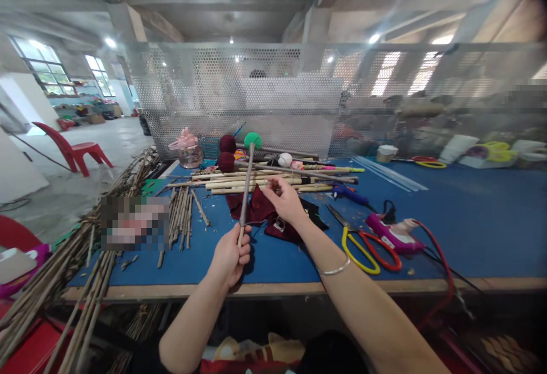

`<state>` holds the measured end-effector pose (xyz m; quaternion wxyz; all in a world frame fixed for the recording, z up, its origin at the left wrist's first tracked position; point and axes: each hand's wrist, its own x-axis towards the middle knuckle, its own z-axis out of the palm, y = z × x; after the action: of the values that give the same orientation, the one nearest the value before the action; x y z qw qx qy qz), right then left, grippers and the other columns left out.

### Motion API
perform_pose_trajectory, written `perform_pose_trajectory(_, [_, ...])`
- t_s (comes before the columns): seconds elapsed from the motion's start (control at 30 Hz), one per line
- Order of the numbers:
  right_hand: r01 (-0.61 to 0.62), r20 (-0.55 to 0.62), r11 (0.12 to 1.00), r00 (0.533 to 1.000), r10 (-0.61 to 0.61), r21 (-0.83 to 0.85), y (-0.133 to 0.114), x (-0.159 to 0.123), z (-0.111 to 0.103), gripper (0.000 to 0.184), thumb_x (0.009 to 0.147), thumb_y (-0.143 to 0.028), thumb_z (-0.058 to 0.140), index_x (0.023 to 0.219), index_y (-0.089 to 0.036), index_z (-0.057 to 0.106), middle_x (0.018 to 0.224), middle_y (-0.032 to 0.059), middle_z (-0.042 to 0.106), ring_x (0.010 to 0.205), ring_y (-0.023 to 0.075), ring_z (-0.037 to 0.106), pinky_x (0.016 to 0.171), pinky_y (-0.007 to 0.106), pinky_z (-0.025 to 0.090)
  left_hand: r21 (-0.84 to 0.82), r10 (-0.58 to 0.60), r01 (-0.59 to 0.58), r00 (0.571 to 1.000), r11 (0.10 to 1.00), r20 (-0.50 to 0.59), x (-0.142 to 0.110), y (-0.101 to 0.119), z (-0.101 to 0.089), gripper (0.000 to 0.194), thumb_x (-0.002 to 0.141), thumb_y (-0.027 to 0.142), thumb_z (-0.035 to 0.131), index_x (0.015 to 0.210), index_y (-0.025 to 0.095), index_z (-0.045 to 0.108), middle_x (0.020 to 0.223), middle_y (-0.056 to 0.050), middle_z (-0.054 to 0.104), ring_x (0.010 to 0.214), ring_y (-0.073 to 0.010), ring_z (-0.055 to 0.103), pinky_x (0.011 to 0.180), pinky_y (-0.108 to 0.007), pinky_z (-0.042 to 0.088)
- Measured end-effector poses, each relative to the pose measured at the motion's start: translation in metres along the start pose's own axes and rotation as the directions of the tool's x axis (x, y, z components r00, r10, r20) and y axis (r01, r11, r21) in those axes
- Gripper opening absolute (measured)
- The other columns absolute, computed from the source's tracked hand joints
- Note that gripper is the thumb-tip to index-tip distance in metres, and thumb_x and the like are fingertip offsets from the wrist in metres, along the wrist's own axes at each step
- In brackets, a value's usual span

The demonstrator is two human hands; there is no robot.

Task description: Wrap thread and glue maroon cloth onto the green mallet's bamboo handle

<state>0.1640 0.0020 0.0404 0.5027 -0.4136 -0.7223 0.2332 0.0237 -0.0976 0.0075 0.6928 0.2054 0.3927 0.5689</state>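
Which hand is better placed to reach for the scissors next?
The right hand, probably: the scissors lie on that side, beside its forearm, while the left hand grips the green-topped stick. Whether the right hand touches the dark red cloth is unclear.

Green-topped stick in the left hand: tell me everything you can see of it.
The green-topped stick is slim and straight, with a greyish shaft, paler at its near end; whether it is bare or wrapped is unclear. Its bright green head looks round. The left hand grips the near end, and the stick points away, leaning slightly right, across the view of the blue table. The right hand is beside it, apparently not touching.
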Motion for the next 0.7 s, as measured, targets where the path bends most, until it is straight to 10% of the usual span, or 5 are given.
perform_pose_trajectory(0.1, [-0.134, 0.203, 0.983, 0.973, 0.107, 0.123, -0.015, -0.002, 0.008, 0.03, 0.08, -0.046, 0.049, 0.083, -0.016, 0.049, 0.073, 0.0012, 0.057, 0.068, 0.0118, 0.054, 0.065, 0.025, 0.044, 0.03, 0.032, -0.032, 0.999, 0.999, 0.016, -0.001, -0.001, 0.001, 0.03, 0.082, 0.041, 0.049, 0.088, 0.012, 0.052, 0.052, 0.008, 0.032, 0.033, 0.0004, 0.022, 0.031, -0.011, 0.012])
perform_pose_trajectory(0.2, [-0.445, 0.556, 0.875, 0.783, 0.279, 0.189, -0.025, -0.01, 0.022, 0.037, 0.077, -0.054, 0.051, 0.085, -0.019, 0.04, 0.066, -0.0026, 0.055, 0.055, 0.0098, 0.054, 0.052, 0.022, 0.044, 0.057, 0.088, -0.087, 0.996, 0.995, -0.03, -0.002, -0.002, 0.005, 0.028, 0.081, 0.042, 0.049, 0.079, 0.014, 0.048, 0.052, 0.008, 0.037, 0.033, 0.0002, 0.024, 0.032, -0.011, 0.014])
perform_pose_trajectory(0.37, [-0.654, 0.679, 0.752, 0.588, 0.44, 0.08, -0.023, -0.014, 0.031, 0.045, 0.072, -0.061, 0.053, 0.087, -0.02, 0.04, 0.06, -0.0062, 0.049, 0.038, 0.0054, 0.043, 0.037, 0.018, 0.035, 0.078, 0.134, -0.129, 0.988, 0.989, -0.074, -0.002, -0.003, 0.008, 0.027, 0.083, 0.04, 0.045, 0.072, 0.016, 0.043, 0.05, 0.007, 0.039, 0.032, -0.0004, 0.024, 0.032, -0.012, 0.014])
perform_pose_trajectory(0.57, [-0.483, 0.699, 0.825, 0.697, 0.161, 0.291, -0.009, -0.019, 0.032, 0.039, 0.061, -0.044, 0.071, 0.079, -0.011, 0.059, 0.07, 0.001, 0.06, 0.061, 0.0075, 0.051, 0.055, 0.019, 0.038, 0.014, 0.141, -0.14, 0.983, 0.99, -0.115, -0.001, -0.004, 0.007, 0.018, 0.085, 0.036, 0.043, 0.086, 0.018, 0.043, 0.05, 0.008, 0.04, 0.031, -0.0008, 0.024, 0.032, -0.011, 0.012])
perform_pose_trajectory(0.7, [-0.52, 0.704, 0.805, 0.684, 0.193, 0.285, -0.004, -0.017, 0.025, 0.031, 0.063, -0.038, 0.07, 0.074, -0.01, 0.059, 0.056, -0.0037, 0.053, 0.047, 0.0037, 0.041, 0.044, 0.017, 0.029, 0.154, 0.172, -0.156, 0.98, 0.976, -0.097, 0.0, -0.006, 0.009, 0.025, 0.082, 0.042, 0.044, 0.082, 0.017, 0.044, 0.052, 0.007, 0.042, 0.034, -0.0014, 0.028, 0.033, -0.012, 0.019])
